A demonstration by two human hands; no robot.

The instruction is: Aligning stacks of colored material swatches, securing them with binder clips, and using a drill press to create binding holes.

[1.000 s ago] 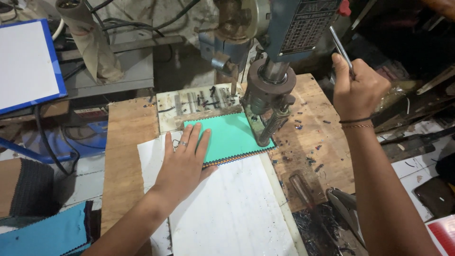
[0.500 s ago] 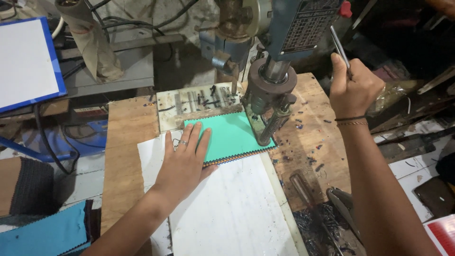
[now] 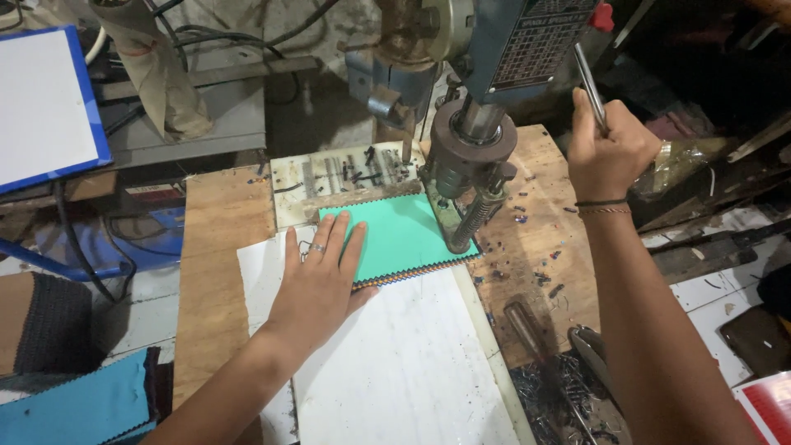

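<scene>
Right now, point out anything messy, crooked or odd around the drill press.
Small dark chips are scattered over the wooden table right of the drill press head, with a heap of metal scrap at its near corner. The teal stack under the left hand lies slightly askew.

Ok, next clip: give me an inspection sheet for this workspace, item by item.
Surface: wooden bench with a white board laid on it.
Job's things: stack of teal sheets with zigzag edges, lying flat under the drill press head.
Clutter: metal shavings at the bench's right front; small chips scattered near the press.
Hands: left hand flat on the teal stack, ring on one finger; right hand gripping the press lever.
Cables: black cables hanging at the left of the bench.
Surroundings: blue-framed white board at left, teal fabric at lower left, dark scrap at right.
</scene>
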